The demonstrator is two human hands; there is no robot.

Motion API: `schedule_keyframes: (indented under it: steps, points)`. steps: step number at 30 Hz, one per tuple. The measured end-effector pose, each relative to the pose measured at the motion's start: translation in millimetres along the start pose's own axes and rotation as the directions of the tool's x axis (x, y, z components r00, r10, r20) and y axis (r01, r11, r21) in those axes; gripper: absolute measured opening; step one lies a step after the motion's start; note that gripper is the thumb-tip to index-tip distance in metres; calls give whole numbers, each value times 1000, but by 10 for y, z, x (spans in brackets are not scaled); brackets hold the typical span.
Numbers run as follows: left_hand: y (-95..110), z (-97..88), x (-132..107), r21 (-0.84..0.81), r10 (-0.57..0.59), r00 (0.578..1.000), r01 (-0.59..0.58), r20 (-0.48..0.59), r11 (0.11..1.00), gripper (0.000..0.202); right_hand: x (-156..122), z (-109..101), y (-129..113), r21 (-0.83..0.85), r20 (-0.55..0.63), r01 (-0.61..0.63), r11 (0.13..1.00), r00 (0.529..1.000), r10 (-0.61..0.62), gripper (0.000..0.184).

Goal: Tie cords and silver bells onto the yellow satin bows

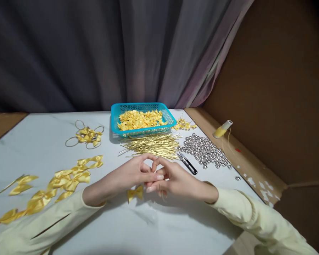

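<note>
– One container on the table (29, 148)? What's in it?
– Yes. Blue plastic basket (114, 120), by the far edge, right of centre. Holds a loose heap of yellow bows (140, 119), below rim level.
– Hands?
– Left hand (131, 172) and right hand (177, 177) meet mid-table, fingers bent, fingertips together. Can't tell if either grips anything; fingers block the view.
– Nearest part?
– Single yellow bow (135, 193), just below the left hand, on its near-edge side.
– Other stock?
– Gold wires (154, 143) piled right in front of the basket. Silver rings (206, 150) heaped toward the right edge, one stray ring (238, 178) close to that edge. Black-handled snips (188, 165) between rings and right hand.
– Left side?
– Spread of bows (61, 179) running toward the near left corner, partly behind the left sleeve (63, 212). Looped bow cluster (89, 136) farther back.
– Right side?
– Second cluster (184, 124) between basket and far right corner. Yellow thread spool (222, 129) sits off the table, past the right edge.
– Obstructions?
– Hands cover the near fringe of the wire pile. Curtain (95, 53) hangs along the far edge.
</note>
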State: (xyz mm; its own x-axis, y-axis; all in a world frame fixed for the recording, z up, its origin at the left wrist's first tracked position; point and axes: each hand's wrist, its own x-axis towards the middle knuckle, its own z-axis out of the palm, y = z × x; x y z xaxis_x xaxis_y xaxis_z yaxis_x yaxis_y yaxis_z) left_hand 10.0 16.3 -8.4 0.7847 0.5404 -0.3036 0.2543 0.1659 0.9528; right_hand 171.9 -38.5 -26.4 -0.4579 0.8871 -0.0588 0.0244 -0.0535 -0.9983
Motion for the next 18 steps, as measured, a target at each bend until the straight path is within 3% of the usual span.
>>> schedule_keyframes:
  steps: [6,11,15,18]
  points:
    - [71,-46,-6,20,-29,1000,29,5,999,45,40,-58,-85,34,2,-63,997,998,63,21]
    - [52,-23,13,-43,-78,997,77,-5,996,43,-12,-29,-9,202,-20,-71,977,997,77,28]
    - [24,-17,73,-62,-121,993,122,9,991,39,-142,-48,62,246,-124,-2,969,992,34,30]
    - [-1,-74,130,27,-146,989,147,-29,989,39,-337,-230,-42,172,-245,37,984,969,7,30]
